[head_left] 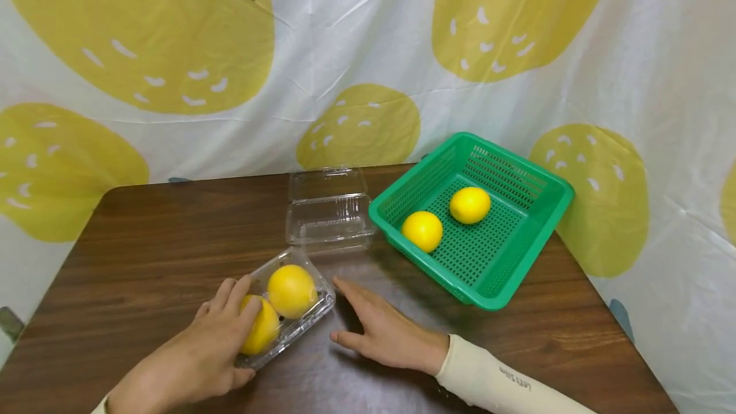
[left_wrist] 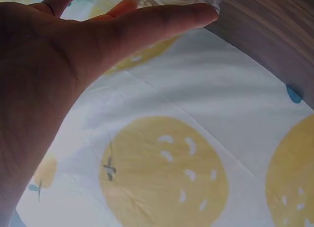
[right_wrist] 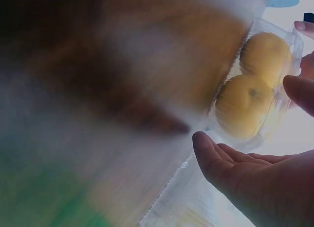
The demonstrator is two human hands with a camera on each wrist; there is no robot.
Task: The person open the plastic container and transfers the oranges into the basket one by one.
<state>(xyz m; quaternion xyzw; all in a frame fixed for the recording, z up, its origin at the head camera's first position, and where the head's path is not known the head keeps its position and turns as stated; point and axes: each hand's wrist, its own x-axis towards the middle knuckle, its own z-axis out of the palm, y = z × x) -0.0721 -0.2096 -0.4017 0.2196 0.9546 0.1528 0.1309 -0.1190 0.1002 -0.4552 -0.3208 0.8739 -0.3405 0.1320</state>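
Observation:
A clear plastic clamshell box (head_left: 317,315) with two lemons (head_left: 292,291) inside sits on the near part of the table, its lid apparently closed. My left hand (head_left: 198,344) grips its left end, fingers over the far side and thumb at the near edge, partly covering one lemon. Just off the box's right end, my right hand (head_left: 388,331) is held with thumb and fingers apart and nothing between them. The right wrist view shows both fruits through the plastic box (right_wrist: 274,114). In the left wrist view the left hand (left_wrist: 73,50) hides most of the box.
A green perforated basket (head_left: 489,299) holding two more lemons (head_left: 470,205) stands at the right rear. Beside it, toward the back middle, lies another clear clamshell box (head_left: 328,229) with its lid open. A fruit-printed curtain (head_left: 356,50) hangs behind the brown wooden table (head_left: 155,260).

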